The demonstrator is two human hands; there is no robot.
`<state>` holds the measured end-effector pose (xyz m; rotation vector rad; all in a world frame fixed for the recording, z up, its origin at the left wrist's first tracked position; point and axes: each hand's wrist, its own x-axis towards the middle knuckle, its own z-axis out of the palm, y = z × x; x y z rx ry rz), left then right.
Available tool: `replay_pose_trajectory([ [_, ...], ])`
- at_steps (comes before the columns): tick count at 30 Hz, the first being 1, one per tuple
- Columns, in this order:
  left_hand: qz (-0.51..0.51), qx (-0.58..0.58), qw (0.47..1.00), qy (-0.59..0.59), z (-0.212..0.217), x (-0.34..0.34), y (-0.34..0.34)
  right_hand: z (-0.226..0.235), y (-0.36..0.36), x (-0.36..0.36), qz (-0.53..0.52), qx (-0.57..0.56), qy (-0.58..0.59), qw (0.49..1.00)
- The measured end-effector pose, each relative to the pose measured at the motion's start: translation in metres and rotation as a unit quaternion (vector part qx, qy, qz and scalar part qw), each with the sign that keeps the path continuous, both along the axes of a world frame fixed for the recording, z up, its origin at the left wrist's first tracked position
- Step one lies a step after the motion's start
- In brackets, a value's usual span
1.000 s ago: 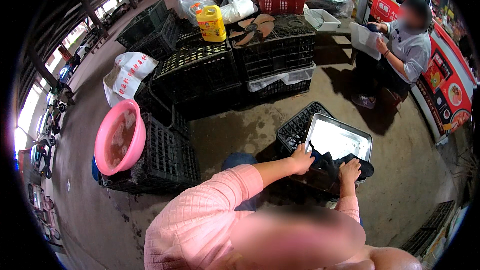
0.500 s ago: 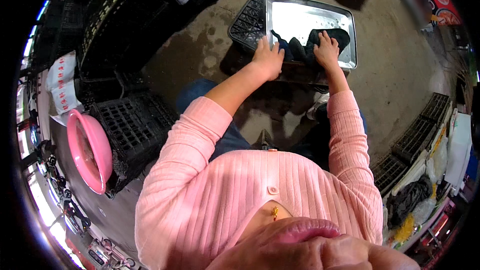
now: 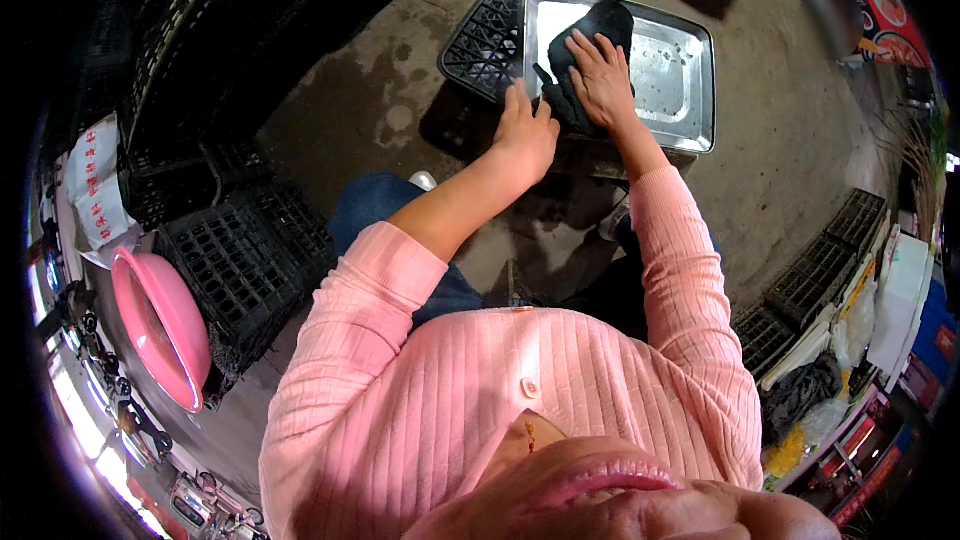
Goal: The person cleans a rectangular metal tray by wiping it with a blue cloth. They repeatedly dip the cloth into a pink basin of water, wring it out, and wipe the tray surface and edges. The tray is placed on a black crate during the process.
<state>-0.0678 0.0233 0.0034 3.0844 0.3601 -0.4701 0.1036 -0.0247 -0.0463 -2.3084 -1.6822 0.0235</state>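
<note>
A shallow rectangular metal tray (image 3: 690, 90) rests on an upturned black plastic crate (image 3: 475, 45), with water drops on its shiny bottom. Bunched over its left part lies a dark cloth (image 3: 606, 18), with a thin strap-like end toward the near-left corner. My right hand (image 3: 603, 85) presses flat on this cloth, fingers stretched and spread. At the tray's near-left corner is my left hand (image 3: 527, 135), its bent fingers straddling the rim. Its thumb is hidden.
On my left a pink basin (image 3: 160, 330) sits beside black crates (image 3: 240, 250). More black crates (image 3: 240, 50) are stacked at the far left. Along the right lie low black crates (image 3: 825, 255), a white box (image 3: 900, 295) and plastic bags. The concrete floor has wet patches.
My right hand and the cloth have moved left and farther away across the tray, uncovering its right part. My left hand has shifted slightly left and nearer to the tray's corner.
</note>
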Motion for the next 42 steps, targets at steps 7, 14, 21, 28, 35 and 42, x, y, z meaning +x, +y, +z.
replay_pose_trajectory([
  [7,0.017,0.017,0.998,0.053,0.002,0.009,-0.006,-0.010,0.045,0.013,0.049,0.021,-0.060,0.997],
  [14,0.019,0.022,0.999,0.040,-0.007,0.006,-0.005,-0.008,0.085,-0.001,-0.081,0.023,-0.062,0.995],
  [21,0.002,0.008,0.995,0.104,0.005,0.011,-0.003,0.003,0.065,-0.008,-0.025,-0.065,-0.023,0.997],
  [28,-0.023,0.022,0.990,0.139,0.009,0.008,-0.006,0.013,0.019,-0.012,0.063,-0.070,0.090,0.991],
  [35,-0.021,0.042,0.985,0.164,0.016,0.009,-0.011,0.007,0.025,-0.017,0.116,0.076,0.170,0.976],
  [42,0.005,0.032,0.993,0.109,-0.001,0.007,-0.008,-0.003,0.064,-0.004,0.125,0.087,0.098,0.984],
])
